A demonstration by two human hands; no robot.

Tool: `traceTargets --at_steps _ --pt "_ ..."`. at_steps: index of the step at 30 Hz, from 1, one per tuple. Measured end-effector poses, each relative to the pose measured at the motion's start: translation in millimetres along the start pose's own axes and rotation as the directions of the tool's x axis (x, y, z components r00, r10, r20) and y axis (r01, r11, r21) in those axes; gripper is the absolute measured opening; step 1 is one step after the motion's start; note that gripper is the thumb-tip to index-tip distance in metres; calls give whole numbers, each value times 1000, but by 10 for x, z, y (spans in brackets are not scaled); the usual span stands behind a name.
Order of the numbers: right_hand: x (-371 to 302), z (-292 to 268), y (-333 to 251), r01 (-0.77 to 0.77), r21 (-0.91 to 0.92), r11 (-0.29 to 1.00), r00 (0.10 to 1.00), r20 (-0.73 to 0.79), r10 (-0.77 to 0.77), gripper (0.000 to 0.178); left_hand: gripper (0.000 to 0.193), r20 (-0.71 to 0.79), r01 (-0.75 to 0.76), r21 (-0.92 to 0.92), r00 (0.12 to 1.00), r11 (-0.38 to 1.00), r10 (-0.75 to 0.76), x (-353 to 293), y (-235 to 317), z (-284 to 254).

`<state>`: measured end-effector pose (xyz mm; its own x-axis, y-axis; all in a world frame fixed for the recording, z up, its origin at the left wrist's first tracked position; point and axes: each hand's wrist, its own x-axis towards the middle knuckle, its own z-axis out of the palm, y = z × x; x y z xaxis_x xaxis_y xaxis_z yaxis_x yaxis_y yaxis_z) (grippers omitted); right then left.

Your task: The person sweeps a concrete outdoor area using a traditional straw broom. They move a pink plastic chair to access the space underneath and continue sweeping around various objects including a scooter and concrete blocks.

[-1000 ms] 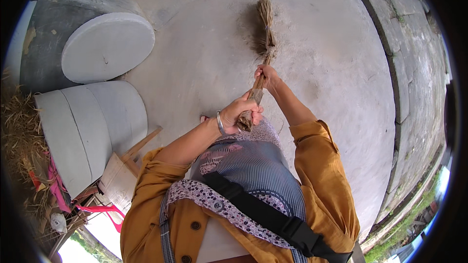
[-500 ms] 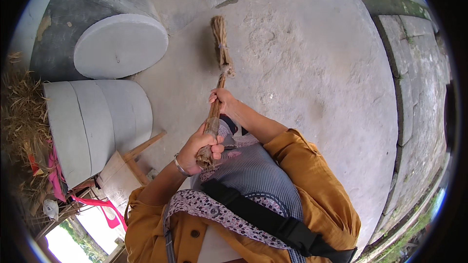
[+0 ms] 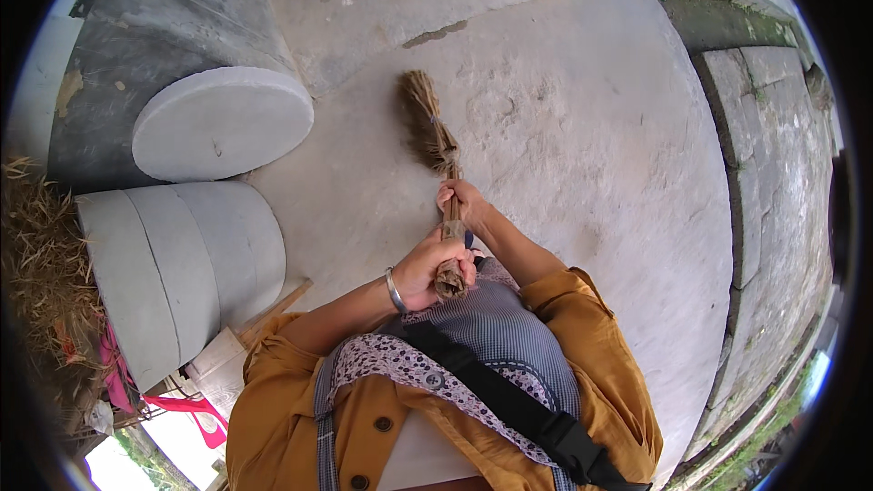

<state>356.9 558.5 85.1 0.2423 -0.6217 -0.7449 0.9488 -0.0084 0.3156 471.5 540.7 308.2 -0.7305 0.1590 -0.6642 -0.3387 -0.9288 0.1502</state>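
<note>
A straw broom points away from me, its bristle head angled toward the far left over the concrete floor. My left hand, with a silver bangle at the wrist, wraps round the thick end of the handle close to my body. Farther up, just below where the bristles are bound, my right hand is closed round the same handle. Whether the bristle tips touch the floor is hard to make out.
Left of me stands a grey concrete cylinder, with a round grey slab beyond it. Dry straw heaps at the far left, near pink cloth. Along the right runs a stone-block ledge beside the concrete floor.
Both hands have shifted right with the broom. Its handle end has swung right, so the head now tilts more to the left. The surroundings sit slightly lower in view.
</note>
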Motion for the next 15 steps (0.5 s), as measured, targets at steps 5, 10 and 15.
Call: traceTargets --at_steps 5,10,15 --pt "66 508 -461 203 -77 976 976 -64 -208 18 36 61 3 -78 998 997 2 21 652 9" --pt "182 950 -609 316 -111 942 940 -93 -327 15 31 17 -46 -183 999 982 50 -68 1028 -50" --pt "224 1491 -675 168 9 986 986 11 -168 15 33 -94 -264 -235 964 936 248 -19 1399 416"
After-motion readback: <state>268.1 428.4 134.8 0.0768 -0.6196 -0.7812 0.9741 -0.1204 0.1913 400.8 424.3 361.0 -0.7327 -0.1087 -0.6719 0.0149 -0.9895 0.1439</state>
